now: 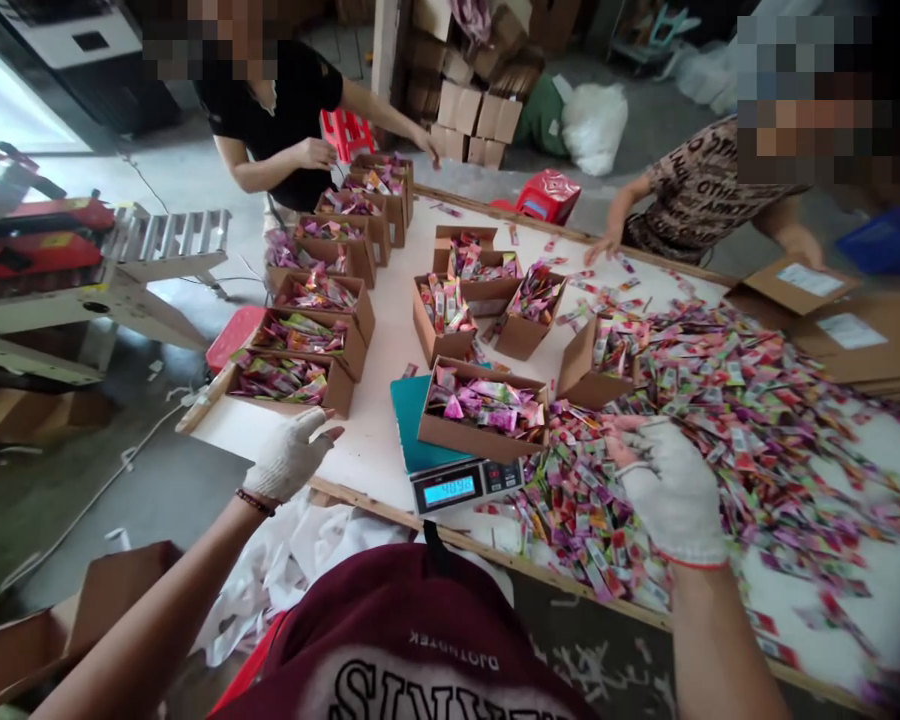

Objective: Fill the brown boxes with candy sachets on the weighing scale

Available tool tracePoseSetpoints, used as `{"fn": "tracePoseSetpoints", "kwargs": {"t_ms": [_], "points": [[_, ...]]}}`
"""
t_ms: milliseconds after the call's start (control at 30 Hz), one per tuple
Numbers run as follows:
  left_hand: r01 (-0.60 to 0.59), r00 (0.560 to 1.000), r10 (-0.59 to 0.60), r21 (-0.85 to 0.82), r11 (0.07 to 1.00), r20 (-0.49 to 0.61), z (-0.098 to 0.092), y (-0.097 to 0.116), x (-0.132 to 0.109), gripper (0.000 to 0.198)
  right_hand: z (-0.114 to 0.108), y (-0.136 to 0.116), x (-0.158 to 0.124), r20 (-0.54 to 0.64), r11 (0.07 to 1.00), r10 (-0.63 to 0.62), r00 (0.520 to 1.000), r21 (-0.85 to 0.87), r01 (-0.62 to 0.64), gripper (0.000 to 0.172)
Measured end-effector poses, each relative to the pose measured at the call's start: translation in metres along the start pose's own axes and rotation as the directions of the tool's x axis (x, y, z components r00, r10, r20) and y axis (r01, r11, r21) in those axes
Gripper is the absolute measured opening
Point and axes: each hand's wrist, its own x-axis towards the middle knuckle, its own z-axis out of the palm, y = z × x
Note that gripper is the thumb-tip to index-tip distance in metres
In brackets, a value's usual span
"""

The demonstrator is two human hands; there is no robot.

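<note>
My left hand (292, 458), in a white knit glove with bare fingertips, is beside the nearest carton (341, 388) of the left row, fingers apart and holding nothing. My right hand (671, 485), gloved the same way, is over a wide heap of small colourful packets (765, 400); its fingers are stretched out, and no packet is clearly held. Between the hands, an open cardboard box (480, 437) full of packets sits tilted on a digital scale (450, 490) with a teal platform and a lit blue display.
More filled cartons (457, 340) stand behind the scale. Across the white table (386, 330) are two co-workers, one by the carton row and one by the heap. Flattened cardboard (855, 335) lies at right; a roller conveyor (172, 235) stands at left.
</note>
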Motion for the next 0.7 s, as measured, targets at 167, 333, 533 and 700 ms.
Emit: {"fn": "tracePoseSetpoints", "kwargs": {"t_ms": [167, 333, 533, 700], "points": [[0.038, 0.999, -0.036, -0.091, 0.995, 0.032, 0.005, 0.021, 0.005, 0.04, 0.013, -0.013, -0.001, 0.032, 0.998, -0.057, 0.998, 0.035, 0.056, 0.029], [-0.021, 1.0, 0.021, -0.168, 0.986, 0.002, 0.023, 0.036, 0.0, 0.04, 0.04, -0.043, 0.01, 0.098, 0.977, -0.166, 0.981, 0.151, 0.15, 0.026], [-0.149, 0.989, 0.148, -0.23, 0.962, -0.019, 0.046, 0.041, -0.009, 0.036, 0.073, -0.082, 0.029, 0.178, 0.941, -0.324, 0.929, 0.163, 0.297, 0.023], [-0.311, 0.943, 0.278, -0.187, 0.932, -0.183, 0.036, 0.062, -0.005, 0.029, 0.082, -0.074, 0.043, 0.268, 0.933, -0.351, 0.897, 0.021, 0.358, 0.023]]}}
